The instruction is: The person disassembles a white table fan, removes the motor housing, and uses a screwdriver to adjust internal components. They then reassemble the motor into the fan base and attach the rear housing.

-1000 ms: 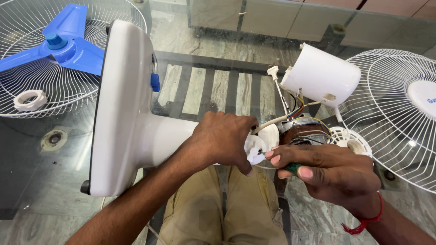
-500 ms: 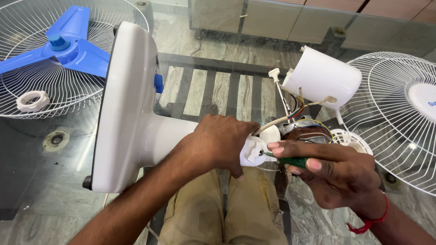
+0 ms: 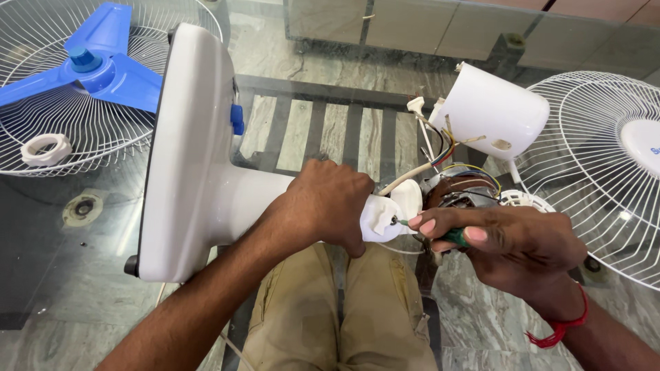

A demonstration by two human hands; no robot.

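A white table-fan stand lies on its side, its round base [image 3: 185, 151] upright at the left. My left hand [image 3: 330, 206] is wrapped around the stand's neck [image 3: 251, 199] near its joint end [image 3: 385, 218]. My right hand [image 3: 509, 244] grips a green-handled screwdriver [image 3: 450, 237], whose tip sits in a screw on the joint's white end. Behind the joint the bare motor [image 3: 460, 192] shows copper windings and coloured wires. A white motor cover [image 3: 491, 113] hangs off those wires, above the motor.
A white wire guard [image 3: 69, 124] at the left holds a blue three-blade propeller [image 3: 89, 65] and a white ring nut [image 3: 45, 148]. A second guard [image 3: 605, 165] lies at the right. All rest on a glass tabletop [image 3: 62, 275]; my khaki-clad knees [image 3: 344, 316] show below.
The stand and both hands have shifted slightly in view. The screwdriver tip has stayed at the joint's end while my right hand's fingers have turned a little on the handle.
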